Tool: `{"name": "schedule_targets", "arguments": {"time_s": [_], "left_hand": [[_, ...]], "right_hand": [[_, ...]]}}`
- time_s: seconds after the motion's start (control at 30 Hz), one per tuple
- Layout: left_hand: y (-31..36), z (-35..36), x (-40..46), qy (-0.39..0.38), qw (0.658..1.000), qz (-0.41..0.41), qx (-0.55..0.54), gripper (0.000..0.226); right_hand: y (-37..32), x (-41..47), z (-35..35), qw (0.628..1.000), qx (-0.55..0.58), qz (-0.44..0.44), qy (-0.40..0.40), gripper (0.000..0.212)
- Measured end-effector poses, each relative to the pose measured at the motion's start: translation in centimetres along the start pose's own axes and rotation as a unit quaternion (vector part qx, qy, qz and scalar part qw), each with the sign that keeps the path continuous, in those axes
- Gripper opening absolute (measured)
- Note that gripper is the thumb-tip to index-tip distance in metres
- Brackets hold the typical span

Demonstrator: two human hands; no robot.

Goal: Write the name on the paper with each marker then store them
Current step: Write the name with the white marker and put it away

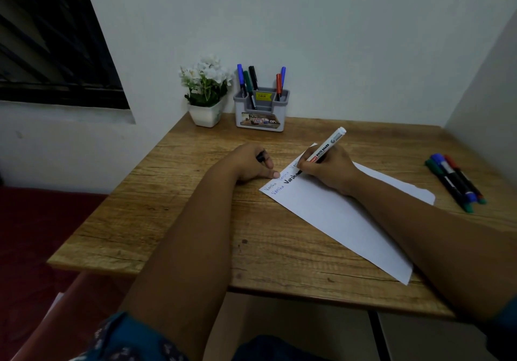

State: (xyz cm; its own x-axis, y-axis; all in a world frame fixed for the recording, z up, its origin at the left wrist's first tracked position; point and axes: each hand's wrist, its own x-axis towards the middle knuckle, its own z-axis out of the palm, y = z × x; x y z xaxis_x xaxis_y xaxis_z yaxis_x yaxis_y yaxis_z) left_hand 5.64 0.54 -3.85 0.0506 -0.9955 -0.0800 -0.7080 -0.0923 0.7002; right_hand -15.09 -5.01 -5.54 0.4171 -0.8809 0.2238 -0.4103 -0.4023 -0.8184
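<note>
Fingers (303,165) around cylindrical white marker (324,148)

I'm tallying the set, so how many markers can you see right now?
9. Five stand in the grey holder at the back, three lie together at the table's right edge, and one whiteboard marker is writing in the right hand. More may be hidden inside the holder.

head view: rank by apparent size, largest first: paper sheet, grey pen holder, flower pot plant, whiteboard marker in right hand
1. paper sheet, largest by far.
2-3. flower pot plant and grey pen holder: look alike, won't rank.
4. whiteboard marker, smallest, though nearer the camera and partly hidden by the right hand.
</note>
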Motion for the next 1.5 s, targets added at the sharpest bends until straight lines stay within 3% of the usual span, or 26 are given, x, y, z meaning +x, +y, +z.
{"name": "schedule_targets", "arguments": {"time_s": [0.1,0.17,0.23,0.33,0.4,0.53,0.67,0.83,1.2,1.37,1.5], "left_hand": [[-0.1,-0.1,-0.1,-0.001,1.0,0.001,-0.002,0.034],[-0.3,-0.1,-0.2,0.018,1.0,0.003,0.005,0.048],[0.1,0.0,-0.4,0.033,0.998,-0.003,-0.045,0.056],[1.2,0.5,-0.3,0.019,0.974,-0.013,-0.227,0.025],[1.7,0.8,-0.4,0.02,0.959,0.012,-0.282,0.009],[1.8,1.1,-0.4,-0.005,0.93,0.072,-0.361,0.011],[2.2,1.1,-0.5,-0.034,0.884,0.107,-0.453,0.018],[2.2,1.1,-0.6,-0.038,0.869,0.117,-0.479,0.024],[2.1,1.1,-0.5,-0.043,0.873,0.117,-0.472,0.025],[3.1,1.5,-0.9,0.021,0.906,0.137,-0.4,0.011],[3.5,1.4,-1.2,0.068,0.909,0.163,-0.379,0.013]], "right_hand": [[-0.2,0.2,-0.4,0.993,0.099,0.035,0.053,0.014],[-0.8,0.5,-1.1,0.964,0.252,0.047,0.068,0.011],[-1.5,0.5,-1.9,0.946,0.317,0.045,0.057,0.018],[-2.2,0.1,-2.6,0.96,0.274,0.034,0.041,0.029],[-2.5,-0.3,-2.7,0.951,0.304,0.037,0.029,0.028],[-3.2,-0.8,-3.3,0.899,0.432,0.071,-0.015,0.037],[-3.3,-1.0,-3.0,0.915,0.398,0.06,0.002,0.035],[-3.0,-1.1,-2.6,0.933,0.356,0.041,-0.007,0.03],[-2.6,-1.2,-2.4,0.937,0.348,0.025,-0.012,0.016],[-3.0,-1.4,-1.9,0.935,0.356,0.011,-0.004,0.038],[-3.4,-1.5,-1.8,0.935,0.355,-0.018,-0.004,0.029]]}}
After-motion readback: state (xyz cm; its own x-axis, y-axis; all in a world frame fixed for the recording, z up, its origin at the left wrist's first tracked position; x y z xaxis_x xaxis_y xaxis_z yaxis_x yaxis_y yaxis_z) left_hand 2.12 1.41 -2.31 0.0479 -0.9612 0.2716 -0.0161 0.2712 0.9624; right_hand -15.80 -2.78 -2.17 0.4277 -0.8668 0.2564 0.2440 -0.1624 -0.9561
